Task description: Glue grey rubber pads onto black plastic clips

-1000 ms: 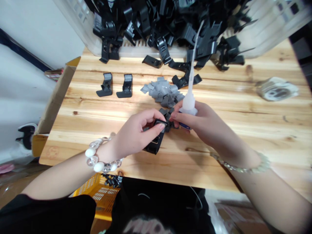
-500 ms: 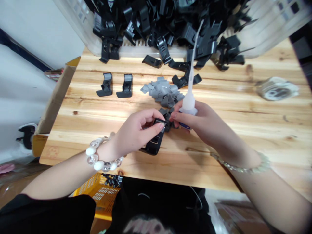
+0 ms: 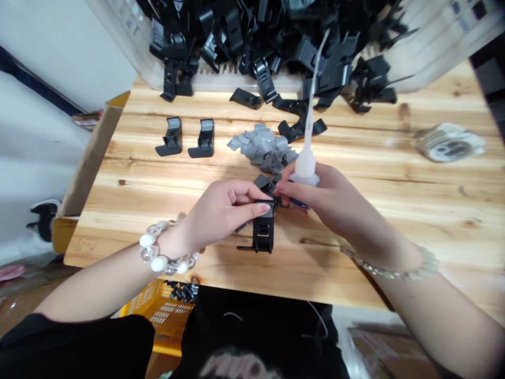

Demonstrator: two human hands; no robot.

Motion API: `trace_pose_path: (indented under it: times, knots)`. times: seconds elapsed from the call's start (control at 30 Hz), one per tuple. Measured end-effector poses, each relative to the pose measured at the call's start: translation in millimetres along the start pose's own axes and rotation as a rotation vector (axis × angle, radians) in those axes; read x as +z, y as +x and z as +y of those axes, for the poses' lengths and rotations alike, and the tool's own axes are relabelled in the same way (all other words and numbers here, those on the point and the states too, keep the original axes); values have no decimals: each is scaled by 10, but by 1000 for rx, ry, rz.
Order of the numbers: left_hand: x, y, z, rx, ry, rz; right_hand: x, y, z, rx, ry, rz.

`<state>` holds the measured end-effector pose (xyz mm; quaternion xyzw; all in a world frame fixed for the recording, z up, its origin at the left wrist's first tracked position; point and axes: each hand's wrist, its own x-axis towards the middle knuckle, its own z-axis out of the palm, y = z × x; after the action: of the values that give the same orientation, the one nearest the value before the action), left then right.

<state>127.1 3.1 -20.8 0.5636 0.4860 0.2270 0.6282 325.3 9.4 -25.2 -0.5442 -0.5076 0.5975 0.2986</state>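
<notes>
My left hand (image 3: 226,210) pinches a black plastic bracket (image 3: 263,231) by its upper end, the thumb lying on a grey patch there. In my right hand (image 3: 327,195) is a glue bottle (image 3: 305,167), its long thin translucent nozzle pointing up and away from me. The right fingertips are close to the bracket's top. Just beyond my hands lies a heap of small grey pads (image 3: 266,147), with darker pads (image 3: 268,184) nearer to me, partly hidden by the fingers. Two similar brackets, one left (image 3: 172,137) and one right (image 3: 205,138), lie side by side on the wooden table (image 3: 158,184).
A translucent crate (image 3: 138,58) full of black brackets (image 3: 236,31) stands at the table's back. Several brackets lie loose before it. A roll of tape (image 3: 450,143) sits at the right. Below the front edge is a yellow basket (image 3: 168,323); a cardboard box (image 3: 84,163) stands left.
My left hand has turned the bracket, so its slotted face now points toward me and a side arm shows at its lower left. My right hand with the bottle has hardly moved.
</notes>
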Motion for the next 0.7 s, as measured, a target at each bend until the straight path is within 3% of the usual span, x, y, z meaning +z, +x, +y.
trace_pose_path:
  times: [0.7]
  knots:
    - [17,7,19,-71,-23,11,21,-11,-35,23,26,5]
